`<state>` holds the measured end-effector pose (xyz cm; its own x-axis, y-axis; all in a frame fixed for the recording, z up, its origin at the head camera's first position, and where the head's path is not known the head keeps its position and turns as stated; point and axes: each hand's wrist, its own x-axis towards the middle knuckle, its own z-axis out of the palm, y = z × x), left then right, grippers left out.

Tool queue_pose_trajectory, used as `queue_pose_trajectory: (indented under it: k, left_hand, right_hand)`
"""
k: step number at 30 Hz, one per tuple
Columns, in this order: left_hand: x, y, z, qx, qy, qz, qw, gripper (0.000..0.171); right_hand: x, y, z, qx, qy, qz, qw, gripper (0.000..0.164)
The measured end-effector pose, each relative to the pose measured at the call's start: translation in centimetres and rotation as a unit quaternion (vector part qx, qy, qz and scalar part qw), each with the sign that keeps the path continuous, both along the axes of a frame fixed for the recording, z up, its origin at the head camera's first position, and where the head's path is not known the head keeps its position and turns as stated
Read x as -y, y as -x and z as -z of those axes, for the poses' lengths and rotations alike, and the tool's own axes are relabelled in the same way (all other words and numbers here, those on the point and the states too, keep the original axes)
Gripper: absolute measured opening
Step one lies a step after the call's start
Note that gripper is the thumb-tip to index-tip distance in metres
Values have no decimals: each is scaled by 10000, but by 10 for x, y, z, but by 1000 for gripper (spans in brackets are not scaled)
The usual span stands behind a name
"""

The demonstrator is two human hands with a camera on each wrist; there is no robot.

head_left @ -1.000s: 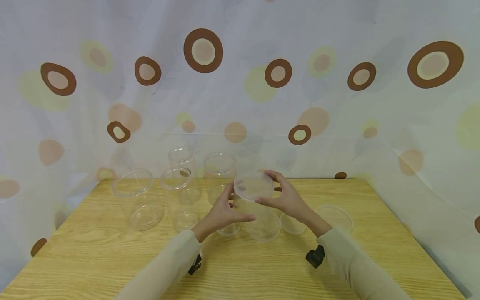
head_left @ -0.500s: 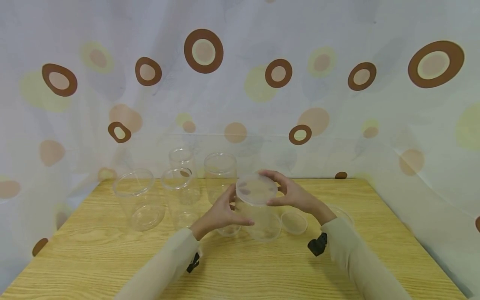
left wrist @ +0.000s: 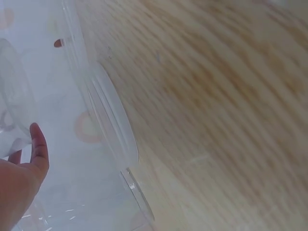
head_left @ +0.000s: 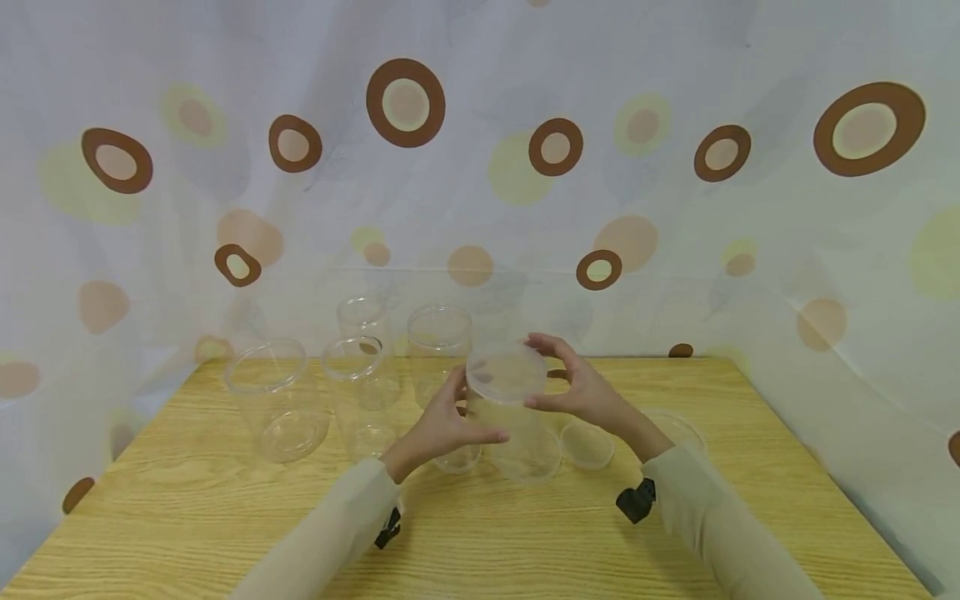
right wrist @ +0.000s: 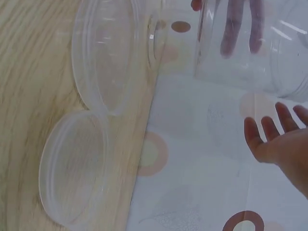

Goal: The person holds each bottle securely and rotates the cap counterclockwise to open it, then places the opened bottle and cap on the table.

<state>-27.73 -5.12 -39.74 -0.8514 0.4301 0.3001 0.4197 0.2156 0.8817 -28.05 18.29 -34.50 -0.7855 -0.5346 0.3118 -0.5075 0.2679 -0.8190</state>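
Note:
My left hand [head_left: 442,421] grips a clear plastic jar [head_left: 487,414] from its left side, raised off the table. A frosted translucent lid [head_left: 501,375] covers the top of the jar. My right hand [head_left: 588,396] holds the lid's right side, thumb at the front rim and index finger at the back rim. In the right wrist view, left-hand fingers show through the jar [right wrist: 240,62], while the lid is out of frame. Only part of the jar [left wrist: 14,96] appears in the left wrist view, beside the left hand [left wrist: 19,187].
Clear open jars stand at the left, one large jar [head_left: 266,408] outermost and another jar [head_left: 441,354] behind the left hand. Several lids lie flat: a large lid [head_left: 536,458], a small lid [head_left: 587,446] and another [head_left: 678,429] by the right forearm. A patterned cloth [head_left: 480,208] hangs behind the wooden table [head_left: 510,542].
The covered jar tips slightly to the right, then comes back left and a little up. My right hand shifts along with its lid; my left hand stays around the jar.

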Motion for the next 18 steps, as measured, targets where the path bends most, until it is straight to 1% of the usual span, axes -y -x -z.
queue_pose_trajectory:
  k: [2, 4, 6, 8, 10, 14, 16, 18]
  left_hand:
    - [-1, 1, 2, -19, -28, -105, 9999, 96]
    - [-2, 1, 3, -39, -71, -164, 9998, 95]
    - [-3, 1, 4, -39, -117, -186, 9998, 95]
    - [-3, 1, 4, -64, -148, -169, 9997, 94]
    - [-3, 1, 5, -67, -153, -154, 9997, 93]
    - [-3, 0, 4, -81, -127, -145, 9998, 93]
    - [-3, -1, 4, -56, -131, -120, 9998, 93]
    - [-3, -2, 3, -22, -102, -80, 9999, 94]
  right_hand:
    - [5, -4, 2, -101, -34, 402, 9991, 81]
    - [10, -8, 3, -115, -13, 699, 9975, 82]
    - [14, -11, 2, -102, -34, 901, 9959, 82]
    - [17, -12, 3, -107, -51, 986, 9951, 80]
    - [17, -12, 3, -95, -75, 1001, 9949, 77]
    - [14, -9, 5, -114, -88, 878, 9960, 75]
    - [12, -7, 6, -112, -94, 768, 9969, 76]
    - [9, -5, 5, -102, -100, 568, 9983, 76]
